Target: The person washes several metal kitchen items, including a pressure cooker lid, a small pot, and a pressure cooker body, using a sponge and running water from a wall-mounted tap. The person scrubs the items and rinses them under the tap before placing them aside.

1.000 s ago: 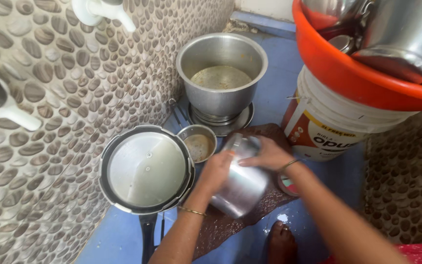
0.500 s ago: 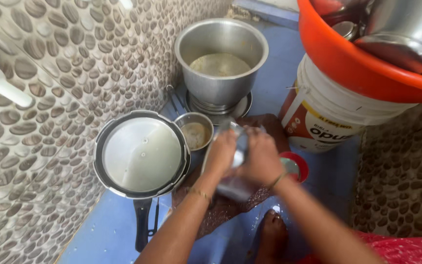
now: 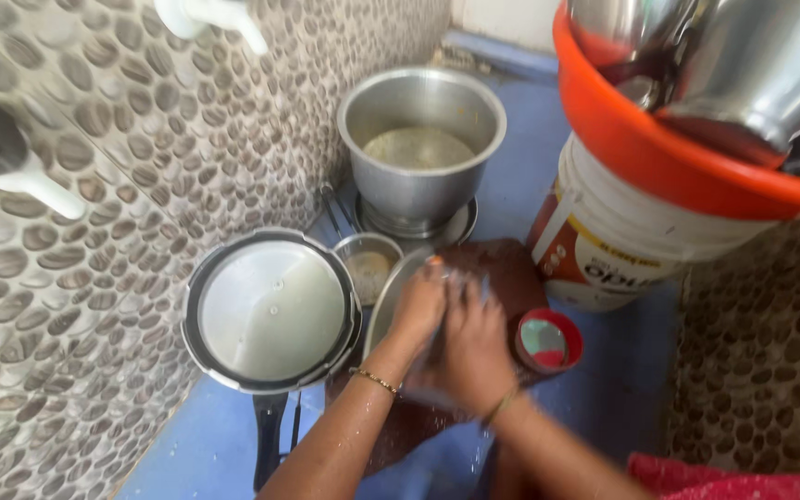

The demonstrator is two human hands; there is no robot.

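Observation:
My left hand [image 3: 418, 310] and my right hand [image 3: 474, 356] are pressed together on a steel vessel [image 3: 389, 301], gripping it over a dark brown slab [image 3: 511, 273] on the blue floor. Only the vessel's left rim shows; the hands hide the rest. Both hands are blurred and wet. Just left of them lies a pressure cooker [image 3: 270, 310] with milky water inside, its black handle pointing toward me. A small steel bowl [image 3: 368, 264] sits between the cooker and the vessel.
A big steel pot [image 3: 421, 139] with water stands behind on a steel plate. At right, a white paint bucket [image 3: 622, 245] carries an orange tub [image 3: 659, 139] full of steel vessels. A small red cup [image 3: 548, 341] sits by my right hand. Pebble-tiled wall with taps at left.
The steel vessel has been turned from lying flat to standing on edge. Both hands have closed in over it, and the view has shifted slightly.

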